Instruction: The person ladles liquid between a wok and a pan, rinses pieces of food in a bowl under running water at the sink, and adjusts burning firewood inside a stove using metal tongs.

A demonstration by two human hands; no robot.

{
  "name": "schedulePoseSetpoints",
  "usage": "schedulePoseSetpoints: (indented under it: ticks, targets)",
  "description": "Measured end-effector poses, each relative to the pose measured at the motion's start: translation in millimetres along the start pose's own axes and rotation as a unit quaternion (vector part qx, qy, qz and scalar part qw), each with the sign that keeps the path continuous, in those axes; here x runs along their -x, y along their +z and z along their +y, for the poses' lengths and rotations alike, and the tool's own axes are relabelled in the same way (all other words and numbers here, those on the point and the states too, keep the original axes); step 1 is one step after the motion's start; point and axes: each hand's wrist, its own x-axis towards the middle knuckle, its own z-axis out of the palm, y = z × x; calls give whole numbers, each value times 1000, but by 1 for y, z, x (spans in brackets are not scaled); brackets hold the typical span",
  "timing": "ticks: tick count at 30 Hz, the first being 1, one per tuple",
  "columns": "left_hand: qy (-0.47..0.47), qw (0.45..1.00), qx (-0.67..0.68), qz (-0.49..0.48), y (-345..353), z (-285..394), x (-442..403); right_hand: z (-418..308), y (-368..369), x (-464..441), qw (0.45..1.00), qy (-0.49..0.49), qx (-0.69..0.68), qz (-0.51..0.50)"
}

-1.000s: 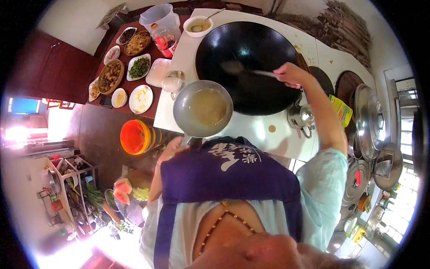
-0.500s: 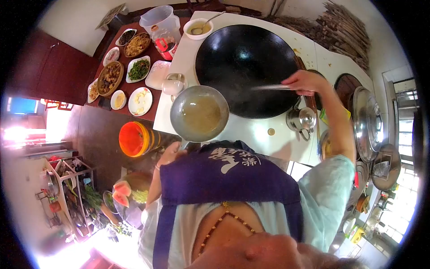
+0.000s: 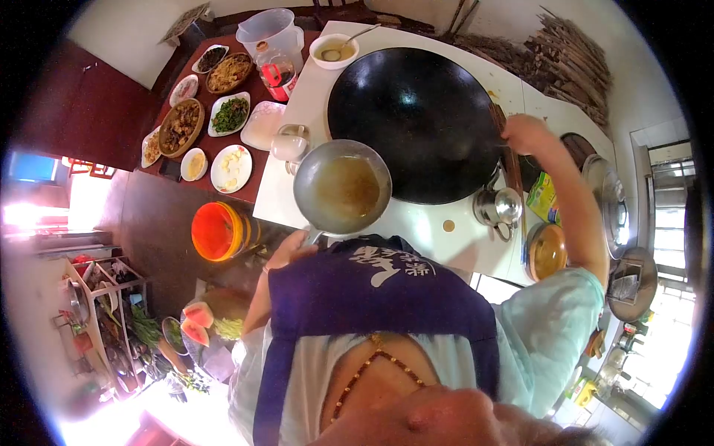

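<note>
My left hand point(image 3: 290, 250) grips the handle of a grey metal pan point(image 3: 303, 197), which holds a shallow yellowish-brown liquid. The pan is held over the front edge of the white counter, near my apron. Beyond it, a big black wok point(image 3: 401, 89) is set into the counter. My right hand point(image 3: 526, 134) is closed at the wok's right rim, on a long-handled utensil whose shaft is blurred and barely shows against the dark wok. A metal pot with a lid point(image 3: 500, 207) stands just below that hand. A white lidded jar point(image 3: 288, 143) is beside the pan.
A white bowl with a spoon point(image 3: 334, 50) sits at the wok's upper left. Dishes of food, including a plate of greens point(image 3: 230, 114), and a red-capped bottle point(image 3: 278, 80) cover the side table. An orange bucket point(image 3: 216, 230) stands on the floor; firewood point(image 3: 573, 63) lies behind.
My right hand has moved right and slightly up, from over the wok to its rim, and the utensil's pale shaft has swung out of clear sight. The pan has shifted slightly right.
</note>
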Motion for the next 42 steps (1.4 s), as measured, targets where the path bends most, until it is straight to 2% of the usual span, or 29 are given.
schedulePoseSetpoints:
  ticks: [1,2,6,9,11,14,17,19,20,22,23,24,26,29,32,34,37,42]
  targets:
    - [3,1000,7,-15,-4,-11,-8,-4,23,-15,999,4,26,33]
    - [6,999,14,-29,-7,-16,-14,-28,27,-23,995,88,-41,31]
    - [26,998,16,-56,-7,-15,-19,-68,45,-52,976,68,-173,118]
    - [15,998,0,-66,-12,-15,-25,-32,36,-46,985,-20,-128,112]
    - [13,997,-3,-71,-11,-8,-25,5,23,-36,990,-93,-54,94]
    - [25,996,26,-84,-10,-7,-28,9,-38,26,976,32,-197,-89]
    - [53,994,60,-69,-4,1,-26,10,-2,24,949,24,-292,-112]
    - [48,993,68,-88,-4,-2,-32,-21,22,16,929,31,-361,-75]
    - [44,992,73,-95,-3,-4,-33,-41,31,8,950,15,-306,-55]
    - [31,995,74,-62,7,9,-30,-71,91,-27,947,0,-314,68]
    - [23,996,73,-47,11,14,-27,-83,127,-50,936,-42,-295,189]
    - [13,995,84,-59,12,11,-30,-106,113,-48,931,40,-336,140]
    - [-6,991,103,-84,12,2,-38,-118,141,-72,905,53,-351,235]
    - [-68,980,184,-34,28,24,-29,-116,118,-66,909,103,-338,219]
    - [-83,972,217,-31,36,31,-37,-96,110,-63,914,113,-268,281]
    - [-77,976,200,-27,41,37,-46,-77,97,-40,928,121,-207,287]
    - [-96,978,187,-19,40,38,-63,-42,64,60,947,66,-129,287]
    - [-93,975,190,-68,25,38,-86,-40,47,189,945,50,-4,324]
